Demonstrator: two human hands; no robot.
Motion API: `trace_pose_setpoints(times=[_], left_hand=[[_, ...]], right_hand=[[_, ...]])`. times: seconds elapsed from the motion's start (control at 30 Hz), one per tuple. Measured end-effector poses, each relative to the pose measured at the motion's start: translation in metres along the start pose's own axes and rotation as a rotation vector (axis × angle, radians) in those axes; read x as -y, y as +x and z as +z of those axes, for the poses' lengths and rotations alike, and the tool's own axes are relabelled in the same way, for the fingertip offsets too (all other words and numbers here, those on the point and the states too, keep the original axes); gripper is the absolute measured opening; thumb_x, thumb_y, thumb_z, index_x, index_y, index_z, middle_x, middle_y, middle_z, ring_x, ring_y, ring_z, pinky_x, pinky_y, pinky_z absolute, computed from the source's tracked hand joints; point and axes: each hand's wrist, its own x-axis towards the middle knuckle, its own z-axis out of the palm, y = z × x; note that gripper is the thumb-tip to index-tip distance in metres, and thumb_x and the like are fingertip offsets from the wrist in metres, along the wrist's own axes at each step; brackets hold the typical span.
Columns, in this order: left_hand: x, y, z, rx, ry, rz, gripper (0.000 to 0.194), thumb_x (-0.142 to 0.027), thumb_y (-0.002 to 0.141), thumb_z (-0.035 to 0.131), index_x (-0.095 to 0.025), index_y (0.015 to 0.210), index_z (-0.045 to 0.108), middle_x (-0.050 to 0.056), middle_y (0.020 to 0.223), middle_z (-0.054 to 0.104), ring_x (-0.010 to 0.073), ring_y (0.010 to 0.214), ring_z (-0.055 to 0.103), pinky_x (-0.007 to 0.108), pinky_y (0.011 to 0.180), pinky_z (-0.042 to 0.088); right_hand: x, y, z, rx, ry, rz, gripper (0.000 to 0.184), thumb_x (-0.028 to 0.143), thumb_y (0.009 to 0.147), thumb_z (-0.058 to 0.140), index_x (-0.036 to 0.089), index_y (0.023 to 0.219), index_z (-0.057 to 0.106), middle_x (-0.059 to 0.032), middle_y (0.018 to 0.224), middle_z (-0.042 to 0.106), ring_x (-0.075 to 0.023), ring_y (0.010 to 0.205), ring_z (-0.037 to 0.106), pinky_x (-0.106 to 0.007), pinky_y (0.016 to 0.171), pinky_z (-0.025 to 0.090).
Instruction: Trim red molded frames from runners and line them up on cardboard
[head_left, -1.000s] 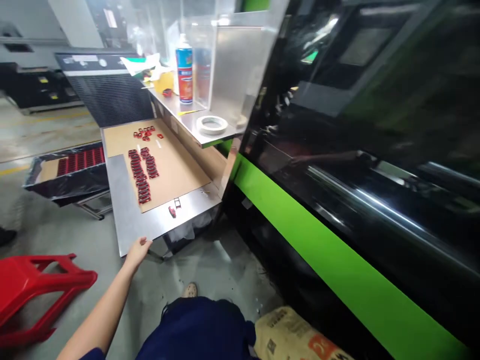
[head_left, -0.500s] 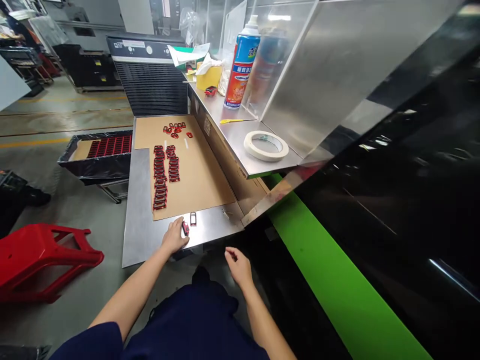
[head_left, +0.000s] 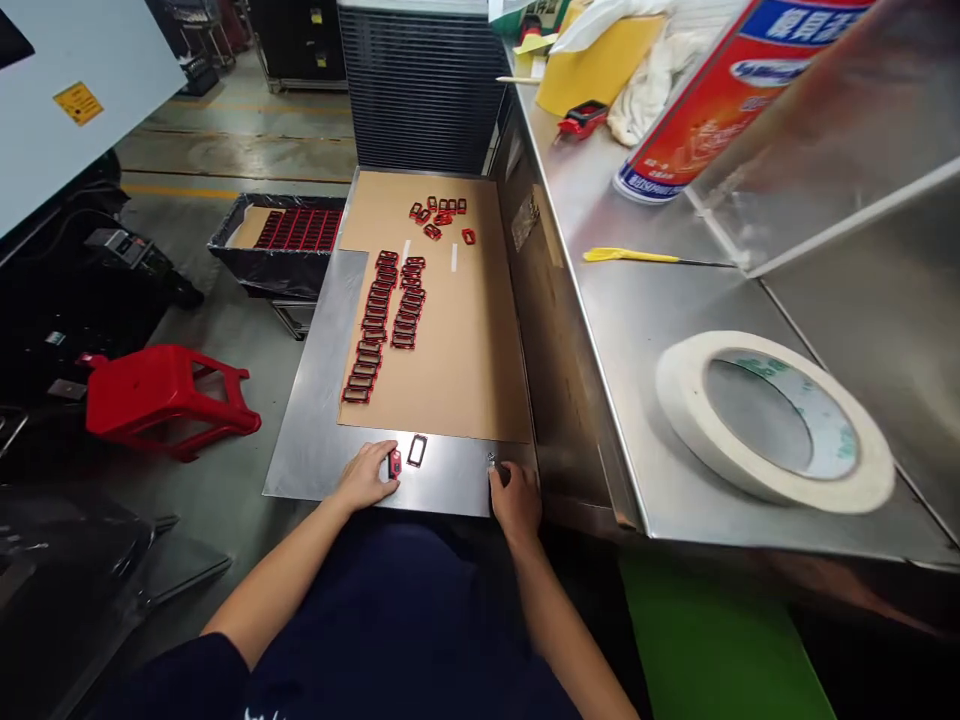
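Note:
My left hand (head_left: 365, 475) rests on the near edge of the steel table (head_left: 307, 440), fingertips touching a small red part (head_left: 394, 462). A dark rectangular frame part (head_left: 417, 450) lies just right of it. My right hand (head_left: 516, 492) sits at the table's near right corner, fingers curled by a small metal piece (head_left: 492, 461); whether it grips it I cannot tell. Further out, a cardboard sheet (head_left: 465, 350) carries rows of several red-and-black parts (head_left: 382, 320) and a loose cluster (head_left: 439, 215).
A raised steel shelf (head_left: 645, 330) on the right holds a tape roll (head_left: 772, 420), a yellow tool (head_left: 622, 256), a spray can (head_left: 705, 100) and rags. A red stool (head_left: 169, 390) lies tipped on the floor at left. A black-lined bin (head_left: 277, 235) holds more red parts.
The view has moved in close over the table. My right hand came up from below onto the table's near right corner. My left hand stayed by the small red part.

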Motion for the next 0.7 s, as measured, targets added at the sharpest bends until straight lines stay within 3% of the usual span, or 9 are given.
trace_pose_setpoints(times=[0.1,0.2,0.27,0.33,0.37,0.43,0.53,0.7], left_hand=[[-0.007,-0.006,-0.012,-0.044,-0.055,0.029,0.068,-0.019,0.072,0.069,-0.013,0.137,0.049,0.014,0.139,0.053,0.0275,0.130,0.049,0.041,0.113,0.041],[-0.022,-0.015,-0.036,-0.118,-0.146,0.101,0.067,-0.019,0.073,0.068,-0.014,0.137,0.047,0.016,0.138,0.051,0.0283,0.128,0.051,0.044,0.112,0.043],[-0.035,-0.020,-0.055,-0.147,-0.183,0.158,0.067,-0.020,0.073,0.069,-0.015,0.136,0.047,0.016,0.135,0.051,0.0287,0.126,0.053,0.046,0.110,0.044],[-0.045,-0.023,-0.075,-0.150,-0.205,0.220,0.068,-0.021,0.074,0.070,-0.017,0.137,0.046,0.015,0.134,0.051,0.0286,0.125,0.054,0.046,0.110,0.045],[-0.050,-0.024,-0.085,-0.145,-0.218,0.242,0.069,-0.022,0.074,0.070,-0.018,0.138,0.045,0.015,0.134,0.051,0.0284,0.125,0.054,0.046,0.109,0.046],[-0.056,-0.024,-0.104,-0.117,-0.256,0.271,0.072,-0.022,0.073,0.072,-0.020,0.139,0.045,0.015,0.134,0.050,0.0283,0.125,0.053,0.046,0.109,0.046],[-0.060,-0.026,-0.125,-0.042,-0.358,0.285,0.075,-0.023,0.072,0.075,-0.022,0.140,0.045,0.013,0.135,0.050,0.0289,0.126,0.052,0.047,0.110,0.044],[-0.061,-0.031,-0.141,0.023,-0.573,0.283,0.072,-0.030,0.075,0.074,-0.023,0.141,0.047,0.013,0.134,0.049,0.0298,0.123,0.055,0.043,0.105,0.049]], right_hand=[[0.013,-0.014,-0.012,0.205,0.120,0.008,0.058,0.055,0.088,0.049,0.007,0.119,0.060,-0.0167,0.110,0.058,-0.0277,0.102,0.058,-0.037,0.085,0.051],[0.031,-0.039,-0.033,0.569,0.265,-0.023,0.069,0.067,0.078,0.056,0.008,0.111,0.068,-0.0085,0.085,0.064,-0.0195,0.070,0.060,-0.028,0.063,0.051],[0.043,-0.055,-0.049,0.849,0.279,-0.059,0.055,0.058,0.075,0.066,0.010,0.099,0.074,-0.0068,0.078,0.064,-0.0165,0.062,0.057,-0.025,0.058,0.048],[0.053,-0.064,-0.063,1.004,0.208,-0.100,0.038,0.046,0.077,0.069,0.010,0.086,0.077,-0.0063,0.074,0.065,-0.0147,0.062,0.056,-0.021,0.056,0.044],[0.058,-0.066,-0.067,1.013,0.182,-0.110,0.034,0.043,0.080,0.069,0.011,0.086,0.077,-0.0062,0.075,0.065,-0.0142,0.064,0.055,-0.020,0.056,0.043],[0.067,-0.068,-0.068,0.897,0.234,-0.094,0.038,0.047,0.084,0.070,0.011,0.094,0.077,-0.0059,0.079,0.065,-0.0135,0.065,0.055,-0.019,0.056,0.043],[0.088,-0.075,-0.054,0.752,0.551,-0.076,0.054,0.056,0.082,0.076,0.013,0.115,0.071,-0.0064,0.088,0.065,-0.0127,0.067,0.056,-0.023,0.063,0.049],[0.133,-0.107,-0.024,0.855,0.950,-0.163,0.047,0.045,0.078,0.088,0.016,0.110,0.069,-0.0060,0.090,0.065,-0.0126,0.074,0.061,-0.022,0.071,0.053]])
